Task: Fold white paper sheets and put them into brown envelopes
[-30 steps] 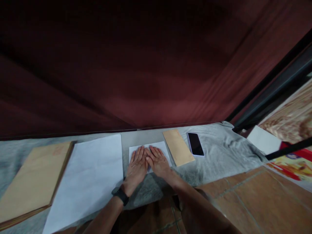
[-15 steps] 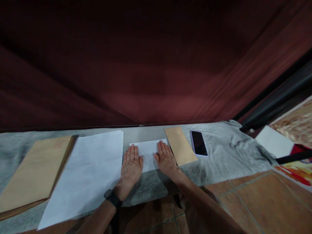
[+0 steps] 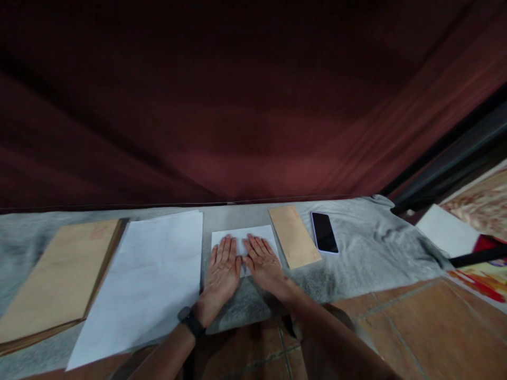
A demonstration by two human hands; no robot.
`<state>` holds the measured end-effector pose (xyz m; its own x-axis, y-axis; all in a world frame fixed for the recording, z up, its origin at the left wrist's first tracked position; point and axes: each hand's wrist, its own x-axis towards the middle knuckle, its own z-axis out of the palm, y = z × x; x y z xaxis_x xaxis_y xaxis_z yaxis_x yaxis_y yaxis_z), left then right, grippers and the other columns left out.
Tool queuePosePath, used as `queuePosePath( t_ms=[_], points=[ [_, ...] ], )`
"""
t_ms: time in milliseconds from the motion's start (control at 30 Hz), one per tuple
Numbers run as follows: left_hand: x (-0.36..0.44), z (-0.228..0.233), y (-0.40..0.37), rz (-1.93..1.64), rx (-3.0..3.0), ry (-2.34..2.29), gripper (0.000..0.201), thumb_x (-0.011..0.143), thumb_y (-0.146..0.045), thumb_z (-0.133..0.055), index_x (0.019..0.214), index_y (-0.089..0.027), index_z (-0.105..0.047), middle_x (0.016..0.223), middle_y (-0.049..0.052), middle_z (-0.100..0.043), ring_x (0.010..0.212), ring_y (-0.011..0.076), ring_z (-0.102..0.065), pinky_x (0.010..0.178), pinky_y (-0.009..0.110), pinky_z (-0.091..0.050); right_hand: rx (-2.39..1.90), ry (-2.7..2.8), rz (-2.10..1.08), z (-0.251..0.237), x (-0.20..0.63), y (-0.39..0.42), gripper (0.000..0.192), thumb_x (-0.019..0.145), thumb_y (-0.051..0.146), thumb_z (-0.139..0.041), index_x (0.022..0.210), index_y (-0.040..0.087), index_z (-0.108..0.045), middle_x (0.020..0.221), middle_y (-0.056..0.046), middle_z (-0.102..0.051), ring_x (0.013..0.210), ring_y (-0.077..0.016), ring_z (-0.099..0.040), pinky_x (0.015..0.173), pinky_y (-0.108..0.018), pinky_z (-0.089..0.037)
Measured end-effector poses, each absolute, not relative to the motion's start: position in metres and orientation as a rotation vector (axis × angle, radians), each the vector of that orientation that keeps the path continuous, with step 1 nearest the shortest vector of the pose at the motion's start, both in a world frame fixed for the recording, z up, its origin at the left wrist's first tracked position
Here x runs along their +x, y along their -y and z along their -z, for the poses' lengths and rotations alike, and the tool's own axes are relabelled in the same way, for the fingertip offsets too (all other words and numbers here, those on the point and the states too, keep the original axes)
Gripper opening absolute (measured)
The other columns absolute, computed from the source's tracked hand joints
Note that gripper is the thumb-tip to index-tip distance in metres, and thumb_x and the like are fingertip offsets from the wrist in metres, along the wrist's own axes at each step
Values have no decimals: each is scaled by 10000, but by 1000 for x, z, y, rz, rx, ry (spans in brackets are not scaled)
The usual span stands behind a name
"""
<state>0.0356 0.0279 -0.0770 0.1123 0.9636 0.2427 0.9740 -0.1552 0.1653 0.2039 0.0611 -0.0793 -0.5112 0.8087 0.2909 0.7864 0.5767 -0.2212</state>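
Both hands have slid back together at the centre. The left hand [image 3: 222,272] and right hand [image 3: 264,264] press flat, fingers spread, on the folded paper [image 3: 241,237]. Its long axis runs left-right.

The folded sheet [image 3: 242,236] under both hands is matt white paper, smooth, as is the larger sheet [image 3: 154,279] beside it; the envelope [image 3: 293,235] and the thick stack [image 3: 55,279] at the far left are dull brown paper. They lie on a grey cloth [image 3: 364,248], soft and slightly fuzzy, while the phone [image 3: 324,232] has a glossy black glass face. The floor [image 3: 420,327] is matt reddish tile, and the curtain [image 3: 253,105] behind is dark red fabric.
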Motion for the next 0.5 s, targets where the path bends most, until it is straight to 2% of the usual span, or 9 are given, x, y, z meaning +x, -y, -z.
queuePosePath(
  t_ms=[133,300,400,500],
  points=[
    [31,83,-30,507,-2231,2082,619,1006,-316,-329,1533,2,-399,1619,236,-377,1545,317,-300,1252,513,-296,-1368,2407,0,82,215,-63,532,1087,347,-395,1579,145,-401,1644,-127,-366,1534,-246,-328,1261,-460,-282],
    [20,76,-45,502,-2181,2125,597,997,-276,-315,1492,33,-444,1577,266,-435,1514,337,-364,1234,523,-318,-1451,2341,53,85,218,-63,585,1082,385,-397,1592,101,-361,1635,-171,-371,1529,-282,-332,1242,-482,-303],
    [12,62,-59,461,-2250,2092,569,1002,-246,-311,1492,0,-461,1588,230,-441,1515,325,-366,1256,524,-264,-1488,2331,53,86,215,-63,591,1081,392,-387,1581,78,-374,1626,-185,-382,1523,-295,-341,1235,-484,-309],
    [9,48,-71,416,-2283,2122,540,1004,-215,-311,1496,-67,-476,1543,183,-521,1472,304,-429,1243,517,-273,-1505,2342,43,84,214,-63,593,1072,390,-408,1570,67,-393,1618,-192,-396,1519,-301,-347,1234,-477,-307]
  ],
)
